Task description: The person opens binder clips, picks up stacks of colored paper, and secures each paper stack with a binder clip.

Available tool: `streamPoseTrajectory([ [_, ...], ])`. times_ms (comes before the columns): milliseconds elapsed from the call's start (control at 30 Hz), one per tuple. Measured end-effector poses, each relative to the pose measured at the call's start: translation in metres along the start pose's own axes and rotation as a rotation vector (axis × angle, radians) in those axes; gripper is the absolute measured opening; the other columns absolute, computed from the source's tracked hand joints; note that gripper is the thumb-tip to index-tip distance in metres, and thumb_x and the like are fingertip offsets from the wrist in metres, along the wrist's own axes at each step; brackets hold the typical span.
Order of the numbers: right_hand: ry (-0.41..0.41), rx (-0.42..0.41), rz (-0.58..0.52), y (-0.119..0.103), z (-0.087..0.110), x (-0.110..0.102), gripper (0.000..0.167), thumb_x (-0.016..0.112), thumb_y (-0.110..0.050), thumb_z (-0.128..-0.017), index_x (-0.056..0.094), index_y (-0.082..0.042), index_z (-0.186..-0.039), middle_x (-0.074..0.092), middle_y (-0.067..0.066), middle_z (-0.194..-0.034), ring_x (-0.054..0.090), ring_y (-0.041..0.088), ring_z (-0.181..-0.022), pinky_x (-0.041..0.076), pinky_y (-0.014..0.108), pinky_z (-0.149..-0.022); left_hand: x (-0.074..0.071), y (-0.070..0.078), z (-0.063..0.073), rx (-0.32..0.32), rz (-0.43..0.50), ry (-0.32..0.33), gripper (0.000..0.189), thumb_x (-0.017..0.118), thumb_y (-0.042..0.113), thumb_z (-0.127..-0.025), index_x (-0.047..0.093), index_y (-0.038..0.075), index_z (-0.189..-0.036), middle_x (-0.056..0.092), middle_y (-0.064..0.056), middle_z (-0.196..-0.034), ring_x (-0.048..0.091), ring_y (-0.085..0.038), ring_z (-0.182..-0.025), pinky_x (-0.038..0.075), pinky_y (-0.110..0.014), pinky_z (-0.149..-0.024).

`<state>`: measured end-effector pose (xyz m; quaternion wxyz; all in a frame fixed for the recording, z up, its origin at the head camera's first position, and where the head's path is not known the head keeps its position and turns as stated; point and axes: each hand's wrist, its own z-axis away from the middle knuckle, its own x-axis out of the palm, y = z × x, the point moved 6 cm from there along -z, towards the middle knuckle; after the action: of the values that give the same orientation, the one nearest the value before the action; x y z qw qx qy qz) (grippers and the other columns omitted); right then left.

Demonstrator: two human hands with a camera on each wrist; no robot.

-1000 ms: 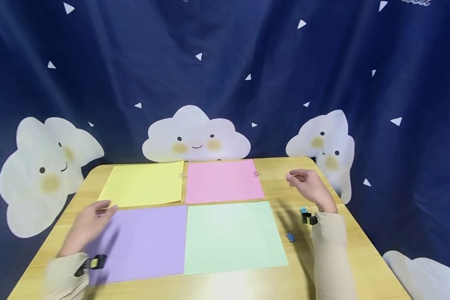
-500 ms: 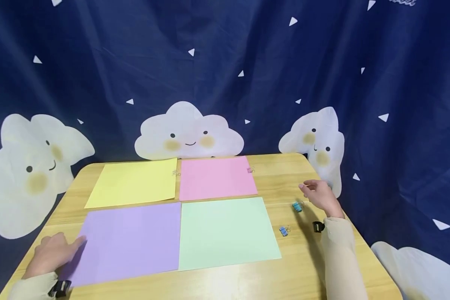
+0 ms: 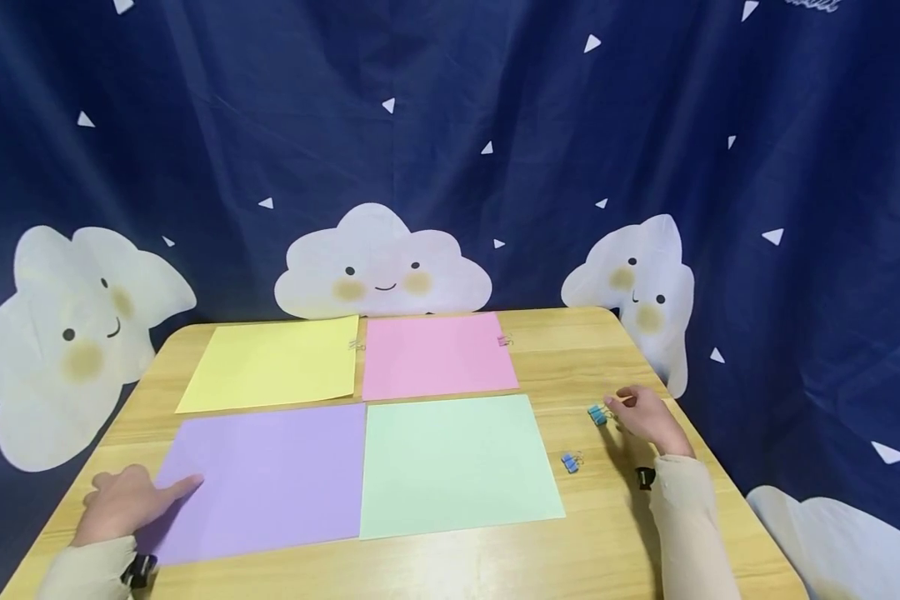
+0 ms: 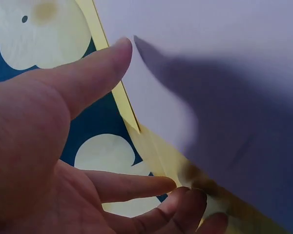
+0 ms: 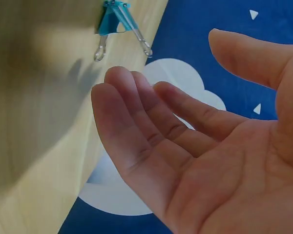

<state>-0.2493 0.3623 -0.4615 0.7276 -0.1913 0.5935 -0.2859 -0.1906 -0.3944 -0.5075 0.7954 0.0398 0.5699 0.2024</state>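
Note:
A teal binder clip (image 3: 597, 415) lies on the wooden table to the right of the paper sheets. Close beside its wire handles is my right hand (image 3: 643, 417), and in the right wrist view the thumb and fingers (image 5: 112, 117) are parted with nothing between them. A smaller blue binder clip (image 3: 570, 463) sits nearer the front. Over the left edge of the purple sheet (image 3: 270, 483) hovers my left hand (image 3: 123, 502), holding nothing. Its thumb points right across the paper, casting a shadow in the left wrist view.
Behind the purple sheet lies a yellow sheet (image 3: 270, 367), with a clip (image 3: 357, 345) at its right edge. A pink sheet (image 3: 435, 358) with a pink clip (image 3: 504, 340) is beside it. A green sheet (image 3: 457, 467) lies front right. A dark blue cloud-patterned curtain (image 3: 450, 125) hangs behind the table.
My left hand has moved toward the front left, off the middle of the purple sheet's left side. The right hand has come down and right to beside the teal binder clip. The head view shifted slightly.

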Motion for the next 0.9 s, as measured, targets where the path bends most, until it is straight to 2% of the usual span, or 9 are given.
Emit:
streamPoseTrajectory([
  [100,0.004,0.0,-0.014,0.001,0.001,0.003,0.057,0.05,-0.034,-0.109,0.047,0.015,-0.138,0.061,0.035,-0.126,0.069,0.038,-0.103,0.057,0.046,-0.085,0.0,0.002,0.002,-0.002,0.019,0.015,0.081,0.067,0.07,-0.087,0.059,-0.011,-0.084,0.057,-0.037,-0.089,0.048,-0.066,-0.091,0.05,-0.068,-0.073],
  [233,-0.013,-0.01,-0.025,0.001,0.001,0.011,0.042,0.053,-0.032,-0.108,0.056,0.008,-0.118,0.068,0.022,-0.106,0.07,0.027,-0.088,0.052,0.034,-0.076,0.0,0.002,0.007,-0.019,0.053,0.054,0.072,0.072,0.064,-0.086,0.055,-0.005,-0.075,0.054,-0.026,-0.079,0.05,-0.05,-0.083,0.051,-0.051,-0.065],
  [300,-0.015,-0.016,-0.023,0.001,0.002,0.015,0.037,0.054,-0.031,-0.107,0.058,0.006,-0.111,0.068,0.018,-0.1,0.068,0.024,-0.085,0.049,0.031,-0.074,0.0,0.004,0.009,-0.017,0.073,0.081,0.065,0.074,0.058,-0.087,0.051,-0.001,-0.071,0.05,-0.018,-0.072,0.049,-0.041,-0.077,0.048,-0.043,-0.06],
  [400,-0.011,-0.017,-0.017,0.002,0.004,0.018,0.037,0.056,-0.031,-0.107,0.059,0.006,-0.109,0.068,0.017,-0.099,0.068,0.022,-0.085,0.049,0.03,-0.074,0.0,0.008,0.011,-0.018,0.103,0.111,0.059,0.077,0.051,-0.086,0.045,0.005,-0.069,0.043,-0.009,-0.067,0.048,-0.029,-0.07,0.043,-0.035,-0.056],
  [500,-0.005,-0.01,-0.01,0.005,0.003,0.018,0.038,0.055,-0.032,-0.107,0.059,0.006,-0.111,0.069,0.016,-0.098,0.067,0.021,-0.084,0.048,0.03,-0.075,0.0,0.008,0.008,-0.025,0.119,0.124,0.058,0.08,0.048,-0.084,0.043,0.006,-0.069,0.039,-0.005,-0.065,0.047,-0.024,-0.066,0.04,-0.032,-0.055],
  [567,-0.011,-0.001,-0.014,0.007,0.001,0.018,0.039,0.055,-0.033,-0.107,0.059,0.006,-0.111,0.069,0.014,-0.095,0.066,0.021,-0.084,0.047,0.03,-0.074,0.001,0.005,0.005,-0.042,0.127,0.11,0.06,0.081,0.05,-0.082,0.044,0.005,-0.069,0.04,-0.005,-0.066,0.047,-0.024,-0.066,0.039,-0.032,-0.055],
  [667,-0.015,0.013,-0.025,0.011,-0.003,0.018,0.04,0.055,-0.035,-0.107,0.059,0.005,-0.109,0.068,0.01,-0.087,0.063,0.02,-0.08,0.045,0.028,-0.072,0.001,0.001,0.002,-0.057,0.13,0.077,0.07,0.082,0.052,-0.081,0.053,-0.011,-0.077,0.05,-0.014,-0.069,0.05,-0.027,-0.07,0.043,-0.035,-0.058],
  [867,-0.004,0.024,-0.052,0.021,-0.008,0.018,0.04,0.055,-0.033,-0.107,0.058,0.007,-0.109,0.068,0.008,-0.082,0.061,0.017,-0.072,0.048,0.027,-0.066,0.001,0.002,-0.003,-0.079,0.141,0.013,0.068,0.082,0.053,-0.081,0.061,-0.012,-0.083,0.052,-0.014,-0.072,0.052,-0.028,-0.073,0.044,-0.036,-0.061],
  [900,-0.002,0.026,-0.057,0.023,-0.008,0.018,0.041,0.055,-0.032,-0.107,0.058,0.008,-0.11,0.068,0.008,-0.082,0.061,0.017,-0.071,0.048,0.028,-0.065,0.002,0.002,-0.002,-0.084,0.141,0.005,0.068,0.082,0.054,-0.081,0.061,-0.011,-0.083,0.049,-0.011,-0.071,0.05,-0.028,-0.073,0.043,-0.036,-0.061],
])
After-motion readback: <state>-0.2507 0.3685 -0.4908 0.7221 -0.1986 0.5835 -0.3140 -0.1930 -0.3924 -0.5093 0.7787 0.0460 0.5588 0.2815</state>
